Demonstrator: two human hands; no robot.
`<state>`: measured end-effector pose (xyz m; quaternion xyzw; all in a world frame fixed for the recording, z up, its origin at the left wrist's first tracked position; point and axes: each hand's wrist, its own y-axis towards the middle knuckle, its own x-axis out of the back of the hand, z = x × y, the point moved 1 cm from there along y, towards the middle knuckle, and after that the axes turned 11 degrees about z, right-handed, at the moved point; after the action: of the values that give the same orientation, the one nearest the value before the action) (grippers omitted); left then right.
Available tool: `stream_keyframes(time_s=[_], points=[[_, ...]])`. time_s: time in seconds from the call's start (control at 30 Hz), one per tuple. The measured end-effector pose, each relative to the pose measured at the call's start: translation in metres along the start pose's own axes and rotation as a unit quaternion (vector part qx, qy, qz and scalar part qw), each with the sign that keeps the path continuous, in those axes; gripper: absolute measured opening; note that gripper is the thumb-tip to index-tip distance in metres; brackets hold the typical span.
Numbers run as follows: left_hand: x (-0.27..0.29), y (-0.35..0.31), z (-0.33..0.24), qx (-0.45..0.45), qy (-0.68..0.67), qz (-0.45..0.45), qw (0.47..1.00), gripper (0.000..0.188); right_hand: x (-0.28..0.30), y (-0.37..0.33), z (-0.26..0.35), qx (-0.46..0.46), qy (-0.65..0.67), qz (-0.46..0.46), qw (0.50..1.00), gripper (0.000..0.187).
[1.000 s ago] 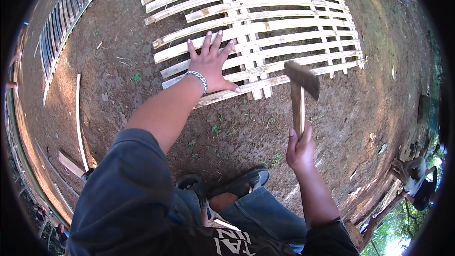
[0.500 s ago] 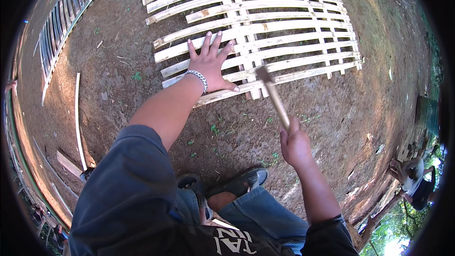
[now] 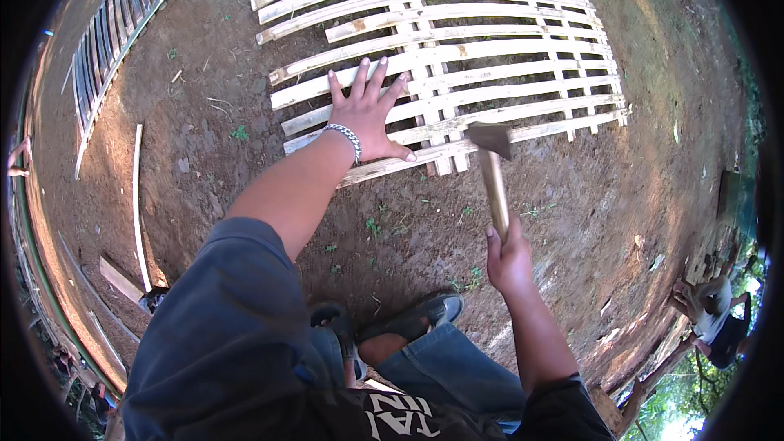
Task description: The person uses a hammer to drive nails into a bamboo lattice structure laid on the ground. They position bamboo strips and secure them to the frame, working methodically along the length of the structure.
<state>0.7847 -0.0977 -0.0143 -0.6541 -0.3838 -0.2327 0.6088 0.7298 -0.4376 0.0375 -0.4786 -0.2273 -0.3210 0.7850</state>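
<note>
- Fingers point(image 3: 360, 75) of my left hand point(image 3: 369, 110) are spread wide apart, palm flat, pressing on the pale woven bamboo-slat lattice panel point(image 3: 457, 57) lying on the bare brown dirt ground point(image 3: 572, 220).
- Left thumb points right along the nearest slat; a beaded silver bracelet point(image 3: 344, 135) sits on that wrist.
- My right hand point(image 3: 508, 257) is wrapped tight round the lower end of the wooden handle of a hammer with a dark metal head point(image 3: 492, 165).
- Hammer head hangs over the panel's near edge, just right of my left hand. Can't tell if it touches the slat.
- Handle runs from head back toward me, close to upright in view.
- Panel is far-centre, stretching to the right; my left hand is on its near-left part.
- Second slatted bamboo panel point(image 3: 106, 49) lies far left, well apart from the first.
- Long thin pale bamboo strip point(image 3: 137, 196) lies on the dirt at left, with a short flat wooden offcut point(image 3: 121, 279) near its near end.
- Dark sandal point(image 3: 416, 318) on my foot, near-centre, between my arms.
- Another person point(image 3: 719, 318) crouches at the far right edge, well apart.
</note>
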Motion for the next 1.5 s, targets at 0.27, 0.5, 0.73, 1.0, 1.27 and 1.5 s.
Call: stream_keyframes(time_s=[0.27, 0.5, 0.73, 1.0, 1.27, 1.5], points=[[-0.001, 0.003, -0.001, 0.0, 0.002, 0.007, 1.0, 0.143, -0.041, 0.0, -0.011, -0.014, -0.038, 0.006, 0.999, 0.041], [-0.004, 0.002, -0.004, 0.001, 0.002, 0.014, 1.0, 0.143, -0.075, 0.013, -0.051, -0.029, -0.062, 0.021, 0.997, 0.042], [-0.004, 0.006, -0.003, -0.002, -0.002, 0.006, 1.0, 0.142, -0.082, 0.008, -0.063, -0.051, -0.014, 0.017, 0.998, 0.045], [-0.011, 0.005, -0.002, 0.01, -0.005, -0.018, 1.0, 0.098, -0.016, 0.027, -0.023, 0.067, 0.037, -0.096, 0.992, 0.044], [-0.01, 0.005, -0.005, 0.007, -0.012, -0.027, 1.0, 0.1, -0.025, 0.051, -0.021, -0.08, -0.043, -0.009, 0.996, 0.035], [-0.01, 0.003, -0.002, 0.015, 0.001, -0.028, 0.999, 0.1, 0.011, 0.039, 0.014, -0.022, 0.066, -0.036, 0.997, 0.044]])
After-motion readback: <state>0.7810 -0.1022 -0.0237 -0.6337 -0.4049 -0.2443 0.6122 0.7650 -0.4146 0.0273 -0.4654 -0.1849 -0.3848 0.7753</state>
